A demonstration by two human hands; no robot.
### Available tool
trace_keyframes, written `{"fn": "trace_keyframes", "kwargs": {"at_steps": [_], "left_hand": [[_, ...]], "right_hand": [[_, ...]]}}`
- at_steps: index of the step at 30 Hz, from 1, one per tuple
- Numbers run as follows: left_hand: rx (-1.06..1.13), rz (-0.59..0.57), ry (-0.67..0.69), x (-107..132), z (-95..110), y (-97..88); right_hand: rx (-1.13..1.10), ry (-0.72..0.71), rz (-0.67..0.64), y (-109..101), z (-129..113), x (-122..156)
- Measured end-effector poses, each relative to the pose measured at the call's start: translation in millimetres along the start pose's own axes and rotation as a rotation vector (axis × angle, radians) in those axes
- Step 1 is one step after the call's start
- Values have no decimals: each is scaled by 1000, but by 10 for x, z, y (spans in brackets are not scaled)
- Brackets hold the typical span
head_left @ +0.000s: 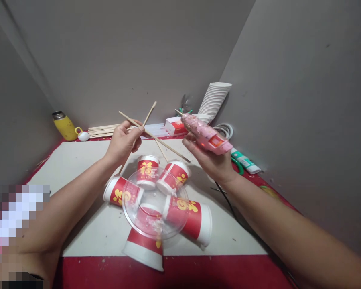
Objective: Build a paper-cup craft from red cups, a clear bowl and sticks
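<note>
Pale wooden sticks, crossed, are raised over the far half of the desk, pinched near their crossing by the left hand in a narrow grip. They look light and stiff, thin enough to snap, probably best held where they cross. To the right, the right hand grips a pink glue gun, its nozzle likely best avoided. Nearer, a clear plastic disc overlaps five red-and-white paper cups.

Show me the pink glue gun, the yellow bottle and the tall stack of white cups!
Pink glue gun (202,130): head view, middle of its body.
Yellow bottle (66,127): head view, its yellow side.
Stack of white cups (214,100): head view, halfway up.
</note>
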State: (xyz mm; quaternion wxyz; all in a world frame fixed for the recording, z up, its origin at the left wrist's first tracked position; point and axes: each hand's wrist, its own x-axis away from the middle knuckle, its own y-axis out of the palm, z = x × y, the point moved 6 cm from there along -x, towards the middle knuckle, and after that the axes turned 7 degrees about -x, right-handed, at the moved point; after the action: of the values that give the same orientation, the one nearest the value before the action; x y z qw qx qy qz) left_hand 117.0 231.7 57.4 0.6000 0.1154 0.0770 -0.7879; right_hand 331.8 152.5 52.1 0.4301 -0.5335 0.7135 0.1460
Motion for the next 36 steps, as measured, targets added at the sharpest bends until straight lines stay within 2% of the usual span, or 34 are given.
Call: {"fn": "trace_keyframes", "kwargs": {"at_steps": [3, 9, 13, 17, 20, 23, 29, 36], "left_hand": [[47, 52, 1, -18, 23, -48], [109, 109, 13, -13, 55, -75], [109, 91, 20, 0, 64, -54], [102, 73, 22, 8, 52, -32], [94, 71, 24, 12, 46, -23], [84, 68, 19, 16, 39, -15], [70, 105, 16, 15, 29, -31], [83, 118, 17, 56, 58, -1]], "right_hand": [[-13, 38, -39, 26, 49, 27], [146, -144, -77, 94, -99, 74], [198, -120, -43, 113, -131, 60], [33, -121, -116, 143, -189, 49], [-50, -44, -172, 169, -182, 61], [-24, 33, -202, 192, -125, 97], [106, 17, -193, 204, -53, 155], [68, 30, -219, 252, -105, 182]]}}
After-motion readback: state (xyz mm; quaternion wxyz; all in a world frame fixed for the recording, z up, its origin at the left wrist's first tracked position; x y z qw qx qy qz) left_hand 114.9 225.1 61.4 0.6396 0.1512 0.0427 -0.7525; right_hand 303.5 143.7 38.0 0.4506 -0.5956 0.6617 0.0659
